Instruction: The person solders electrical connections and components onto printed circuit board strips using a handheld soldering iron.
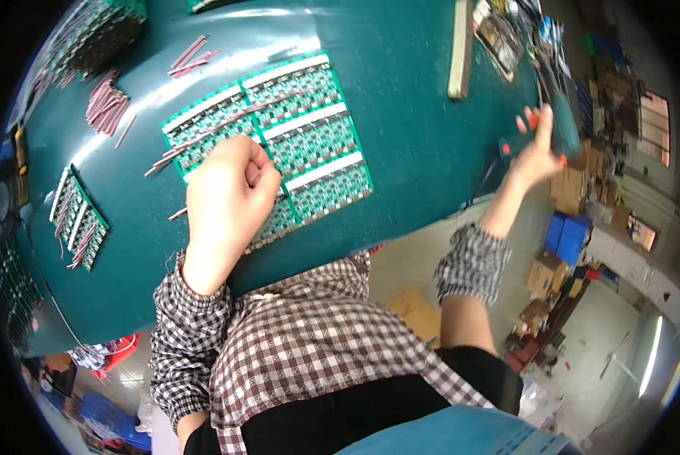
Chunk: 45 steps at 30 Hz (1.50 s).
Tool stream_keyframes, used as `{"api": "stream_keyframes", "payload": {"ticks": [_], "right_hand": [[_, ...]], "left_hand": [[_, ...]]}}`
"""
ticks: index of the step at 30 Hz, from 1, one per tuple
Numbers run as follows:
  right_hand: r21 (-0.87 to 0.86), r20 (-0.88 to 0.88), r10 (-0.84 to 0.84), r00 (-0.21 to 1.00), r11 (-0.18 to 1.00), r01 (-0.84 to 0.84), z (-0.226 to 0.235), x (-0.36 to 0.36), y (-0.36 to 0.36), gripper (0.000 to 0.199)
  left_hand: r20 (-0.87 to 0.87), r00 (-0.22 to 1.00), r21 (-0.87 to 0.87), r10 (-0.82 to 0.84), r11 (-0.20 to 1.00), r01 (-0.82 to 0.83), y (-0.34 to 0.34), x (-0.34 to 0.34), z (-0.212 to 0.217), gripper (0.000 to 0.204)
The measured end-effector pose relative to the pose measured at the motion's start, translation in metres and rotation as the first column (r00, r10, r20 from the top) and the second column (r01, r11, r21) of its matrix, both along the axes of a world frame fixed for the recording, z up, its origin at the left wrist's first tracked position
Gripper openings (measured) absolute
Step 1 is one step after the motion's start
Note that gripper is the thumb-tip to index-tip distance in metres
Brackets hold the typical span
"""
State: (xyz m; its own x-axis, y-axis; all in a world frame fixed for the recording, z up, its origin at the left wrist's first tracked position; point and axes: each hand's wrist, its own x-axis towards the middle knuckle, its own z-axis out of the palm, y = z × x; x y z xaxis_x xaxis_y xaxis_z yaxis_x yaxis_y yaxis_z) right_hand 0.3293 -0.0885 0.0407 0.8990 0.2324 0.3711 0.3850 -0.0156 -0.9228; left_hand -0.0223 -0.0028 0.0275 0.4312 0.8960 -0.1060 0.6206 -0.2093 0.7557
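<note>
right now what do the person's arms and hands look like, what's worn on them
Both hands, the left hand and the right hand, are bare with no gloves. Each forearm is bare down to a gathered, elastic-cuffed oversleeve in brown-and-white check, matching the checked shirt.

Bare green table lay open between the circuit board panel and the wooden strip at one o'clock. Pink wire bundles crowded ten o'clock; smaller boards blocked nine o'clock.
</note>
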Motion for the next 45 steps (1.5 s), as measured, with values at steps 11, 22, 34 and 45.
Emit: {"api": "stream_keyframes", "payload": {"ticks": [11, 22, 34, 45], "right_hand": [[-0.084, -0.51, 0.406, 0.758, 0.854, -0.513, 0.035, -0.116, -0.068, 0.052], [-0.245, -0.568, 0.505, 0.65, 0.651, -0.719, 0.035, -0.161, -0.068, 0.053], [-0.373, -0.502, 0.467, 0.728, 0.642, -0.67, 0.03, -0.178, -0.065, 0.05], [-0.317, -0.531, 0.521, 0.668, 0.61, -0.727, 0.028, -0.178, -0.065, 0.047]], "left_hand": [[-0.026, 0.999, 0.109, -0.038, 0.993, 0.041, 0.006, 0.006, -0.01, 0.007], [0.023, 1.0, 0.209, 0.005, 0.978, -0.01, 0.004, 0.007, -0.018, 0.008], [0.055, 0.998, 0.226, 0.026, 0.973, -0.038, 0.001, 0.007, -0.022, 0.009], [0.056, 0.998, 0.231, 0.023, 0.972, -0.035, -0.001, 0.003, -0.026, 0.01]]}}
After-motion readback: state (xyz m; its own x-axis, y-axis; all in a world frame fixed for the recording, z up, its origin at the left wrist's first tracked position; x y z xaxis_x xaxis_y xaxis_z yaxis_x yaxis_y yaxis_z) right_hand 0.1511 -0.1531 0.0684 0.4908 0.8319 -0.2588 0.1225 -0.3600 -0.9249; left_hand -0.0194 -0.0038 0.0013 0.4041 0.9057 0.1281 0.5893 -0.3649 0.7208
